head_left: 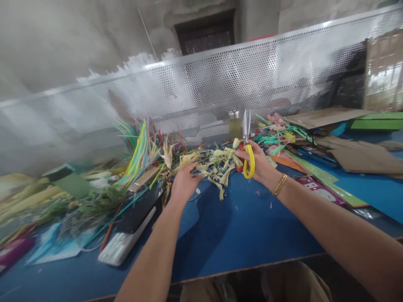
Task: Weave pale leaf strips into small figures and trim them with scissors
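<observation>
My right hand is closed round a pair of scissors with a yellow handle, blades pointing up. Pale corn husk strips are bunched at its fingertips; whether the fingers also pinch them I cannot tell. A small red object shows beside the scissors, its kind unclear. My left hand reaches over the pile of husk scraps, thumb and fingers apart, with nothing visibly gripped. A dried husk piece stands just beyond it to the left.
Coloured pipe cleaners stand at the back left. A black-and-white device lies left of my forearm. Cardboard and coloured sheets lie to the right. A jar stands before the perforated metal panel. Blue table surface shows in front.
</observation>
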Available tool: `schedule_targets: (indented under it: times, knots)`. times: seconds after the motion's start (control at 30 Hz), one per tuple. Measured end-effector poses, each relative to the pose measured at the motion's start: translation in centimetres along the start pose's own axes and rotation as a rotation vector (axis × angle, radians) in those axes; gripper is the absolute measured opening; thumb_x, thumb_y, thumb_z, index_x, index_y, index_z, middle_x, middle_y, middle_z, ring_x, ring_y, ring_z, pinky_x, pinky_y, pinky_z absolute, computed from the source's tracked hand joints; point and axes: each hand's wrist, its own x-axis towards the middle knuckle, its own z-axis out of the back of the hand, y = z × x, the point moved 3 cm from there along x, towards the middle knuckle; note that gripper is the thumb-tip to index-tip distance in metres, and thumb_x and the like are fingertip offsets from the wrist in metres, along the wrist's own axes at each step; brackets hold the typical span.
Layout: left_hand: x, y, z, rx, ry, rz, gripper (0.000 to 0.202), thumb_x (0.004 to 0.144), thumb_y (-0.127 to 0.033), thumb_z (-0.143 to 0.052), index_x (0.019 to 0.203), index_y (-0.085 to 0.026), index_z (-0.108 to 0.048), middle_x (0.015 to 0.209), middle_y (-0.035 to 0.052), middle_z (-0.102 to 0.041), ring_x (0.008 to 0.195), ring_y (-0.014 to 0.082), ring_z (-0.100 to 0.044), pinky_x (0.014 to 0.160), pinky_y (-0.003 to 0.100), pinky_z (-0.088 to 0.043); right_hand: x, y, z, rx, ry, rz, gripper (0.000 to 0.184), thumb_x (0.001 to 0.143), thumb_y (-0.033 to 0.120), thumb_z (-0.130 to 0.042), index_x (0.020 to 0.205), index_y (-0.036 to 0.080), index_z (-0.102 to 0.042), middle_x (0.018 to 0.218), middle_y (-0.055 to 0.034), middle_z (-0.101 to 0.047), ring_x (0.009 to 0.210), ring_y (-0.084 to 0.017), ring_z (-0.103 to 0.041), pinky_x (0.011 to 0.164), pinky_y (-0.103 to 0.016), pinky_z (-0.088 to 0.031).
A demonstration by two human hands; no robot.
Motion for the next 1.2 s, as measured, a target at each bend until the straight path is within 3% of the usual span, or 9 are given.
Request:
schedule_targets:
  times: [0.07,0.17,0.27,0.33,0.57,0.73,0.83,1.0,1.2]
  knots:
    - [-0.4,-0.5,-0.5,-0.051,-0.017,0.015,0.068,0.054,-0.034,-0.086,0.118,-0.024,-0.066,0.135,0.0116,-0.056,0.093,0.0231,-0.066,0.083,0.034,-0.050,-0.1,-0.1,-0.1,0.038,0.015,-0.041,0.045,0.062,0.030,-0.081,0.095,0.026,-0.049,0.067,0.0084,-0.052,0.050,-0.008,-0.050,0.043,-0.022,-0.048]
    - [-1.6,-1.9,-2.0,-0.387,0.132,0.133,0.054,0.062,-0.038,-0.083,0.111,-0.021,-0.070,0.123,0.0106,-0.064,0.113,0.0258,-0.058,0.094,0.032,-0.044,-0.6,-0.6,-0.8,0.049,0.030,-0.132,0.045,0.060,0.027,-0.082,0.092,0.024,-0.050,0.069,0.0073,-0.054,0.054,-0.009,-0.054,0.048,-0.023,-0.051]
    - [-2.8,-3.3,-3.9,-0.704,0.326,0.225,0.037,0.066,-0.040,-0.080,0.094,-0.017,-0.074,0.104,0.0098,-0.072,0.103,0.0254,-0.063,0.087,0.032,-0.048,-1.3,-1.4,-1.7,0.064,0.054,-0.187,0.045,0.059,0.026,-0.083,0.091,0.023,-0.053,0.071,0.0062,-0.057,0.059,-0.009,-0.058,0.053,-0.022,-0.052]
    - [-3.2,-3.6,-4.8,-0.848,0.359,0.257,0.032,0.065,-0.036,-0.081,0.088,-0.015,-0.073,0.092,0.0079,-0.073,0.089,0.0215,-0.066,0.079,0.029,-0.049,-1.7,-2.1,-2.3,0.065,0.088,-0.209,0.046,0.059,0.028,-0.084,0.093,0.024,-0.053,0.072,0.0064,-0.057,0.059,-0.009,-0.058,0.054,-0.022,-0.053]
    - [-3.5,-4.1,-5.1,-1.003,0.190,0.388,0.025,0.057,-0.020,-0.084,0.072,-0.015,-0.065,0.067,-0.0024,-0.066,0.059,0.0091,-0.059,0.057,0.020,-0.045,-2.7,-3.1,-3.3,-0.009,0.162,-0.243,0.046,0.058,0.031,-0.084,0.090,0.024,-0.051,0.069,0.0071,-0.054,0.051,-0.007,-0.052,0.047,-0.021,-0.047]
    - [-2.6,-3.9,-3.1,-1.023,0.041,0.487,0.024,0.058,-0.015,-0.082,0.073,-0.017,-0.062,0.067,-0.0062,-0.064,0.059,0.0069,-0.058,0.055,0.018,-0.045,-2.5,-1.8,-3.0,-0.163,0.192,-0.291,0.047,0.065,0.038,-0.080,0.101,0.025,-0.053,0.065,0.0065,-0.050,0.047,-0.007,-0.048,0.040,-0.019,-0.039]
    - [-1.7,-2.9,-1.6,-1.019,-0.037,0.534,0.022,0.062,-0.014,-0.079,0.077,-0.018,-0.063,0.069,-0.0070,-0.065,0.058,0.0058,-0.058,0.052,0.017,-0.045,-2.4,-0.5,-2.9,-0.338,0.282,-0.321,0.041,0.070,0.046,-0.075,0.096,0.023,-0.054,0.061,0.0070,-0.045,0.043,-0.005,-0.041,0.036,-0.017,-0.033]
    - [-0.7,-1.9,-0.3,-1.033,-0.031,0.551,0.020,0.064,-0.014,-0.078,0.077,-0.017,-0.063,0.062,-0.0066,-0.061,0.050,0.0052,-0.055,0.047,0.016,-0.044,-2.7,-0.2,-2.4,-0.624,0.406,-0.437,0.042,0.068,0.047,-0.077,0.096,0.020,-0.061,0.072,0.0007,-0.058,0.050,-0.007,-0.047,0.039,-0.016,-0.036]
    - [-1.0,-2.1,-0.8,-0.969,0.026,0.575,0.018,0.065,-0.013,-0.077,0.076,-0.016,-0.064,0.061,-0.0050,-0.062,0.047,0.0047,-0.054,0.047,0.016,-0.046,-2.8,-1.1,-2.3,-0.640,0.472,-0.424,0.040,0.065,0.047,-0.079,0.093,0.021,-0.066,0.064,0.0012,-0.056,0.048,-0.008,-0.046,0.038,-0.017,-0.036]
